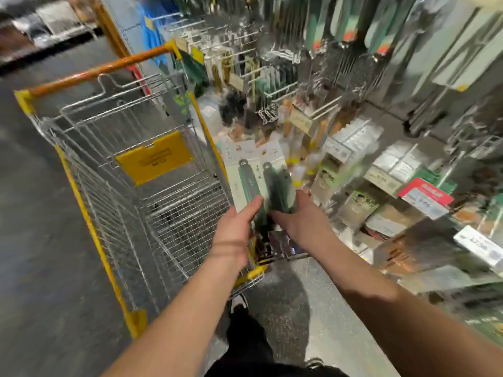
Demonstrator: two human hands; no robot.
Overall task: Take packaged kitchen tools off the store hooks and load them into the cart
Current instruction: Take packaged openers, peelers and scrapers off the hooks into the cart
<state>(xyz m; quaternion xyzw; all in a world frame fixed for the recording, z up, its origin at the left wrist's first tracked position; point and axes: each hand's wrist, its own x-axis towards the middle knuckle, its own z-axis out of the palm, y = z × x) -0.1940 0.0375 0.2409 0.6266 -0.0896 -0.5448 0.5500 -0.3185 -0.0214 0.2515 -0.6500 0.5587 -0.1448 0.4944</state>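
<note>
I hold a bunch of packaged kitchen tools point(261, 175), white cards with dark green handles, between both hands above the right rim of the wire cart point(152, 202). My left hand point(239, 227) grips the packs from the left with the thumb on the front. From the right, my right hand point(296, 213) wraps round the green handles. The cart has yellow edging, an orange push bar point(98, 70) and a yellow plate on its child seat flap; its basket looks bare. More packaged tools hang on hooks point(272, 91) on the display wall to the right. The picture is blurred.
Boxed goods and price tags point(424, 197) fill the lower shelves at right. Long packaged utensils point(353, 25) hang at the top. Grey aisle floor lies left of the cart, and my shoes show on the floor below my arms.
</note>
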